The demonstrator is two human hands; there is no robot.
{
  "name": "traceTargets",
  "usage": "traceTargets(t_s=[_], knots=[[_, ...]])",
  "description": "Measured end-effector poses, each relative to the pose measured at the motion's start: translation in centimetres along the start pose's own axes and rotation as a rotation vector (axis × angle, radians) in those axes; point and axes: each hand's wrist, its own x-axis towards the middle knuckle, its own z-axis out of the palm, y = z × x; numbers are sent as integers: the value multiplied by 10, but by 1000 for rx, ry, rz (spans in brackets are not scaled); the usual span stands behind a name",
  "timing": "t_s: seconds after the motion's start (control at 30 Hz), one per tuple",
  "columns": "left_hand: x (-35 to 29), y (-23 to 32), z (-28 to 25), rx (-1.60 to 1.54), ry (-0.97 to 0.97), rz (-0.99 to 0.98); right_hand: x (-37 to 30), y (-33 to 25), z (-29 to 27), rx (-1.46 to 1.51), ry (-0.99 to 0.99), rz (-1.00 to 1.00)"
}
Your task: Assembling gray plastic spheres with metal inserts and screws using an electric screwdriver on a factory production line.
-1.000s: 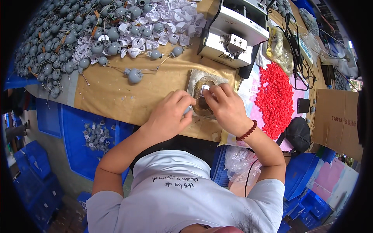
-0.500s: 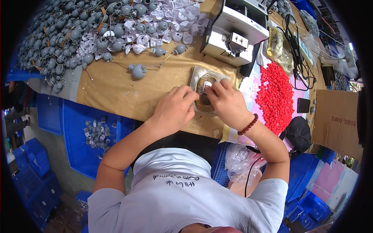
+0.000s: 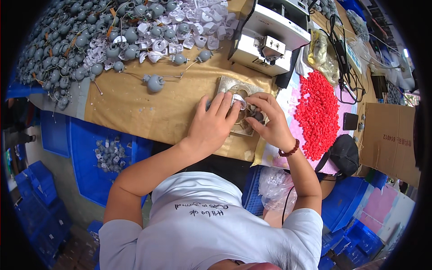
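A square metal fixture plate (image 3: 243, 130) with a round recess lies near the table's front edge. My left hand (image 3: 213, 120) reaches over its left side, fingers curled together, fingertips on a small white plastic part (image 3: 239, 101). A bit of grey shows beside the left index finger, mostly hidden. At the plate's right side my right hand (image 3: 274, 126) has thumb and fingers bent around a small dark grey rounded part (image 3: 258, 116). A grey ball-shaped part with wires (image 3: 154, 83) lies on the brown table covering to the left.
Grey ball parts with wires (image 3: 58, 58) are heaped at the far left, beside white plastic pieces (image 3: 198, 22). A white bench machine (image 3: 265, 45) stands behind the plate. Small red parts (image 3: 317, 112) are piled at right. A blue bin (image 3: 90, 175) sits below the table's left edge.
My left hand has moved forward, spreading over the plate and the white part. My right hand's fingers have opened wider and shifted right, and a dark grey part now shows between them.
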Motion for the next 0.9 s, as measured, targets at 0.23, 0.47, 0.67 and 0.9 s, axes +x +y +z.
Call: traceTargets(t_s=[0.23, 0.47, 0.67, 0.9], knots=[[9, -6, -2, -61, 32, 27, -11, 8, -5, -345, 72, -100], [12, -9, -1, -123, 11, 23, -20, 25, -2, 20, 205, 39], [11, -10, -3, -147, 28, 42, -1, 27, 5, 545, 275, 61], [11, -13, -5, -154, 1, 62, 31, 13, -2, 510, -64, 266]])
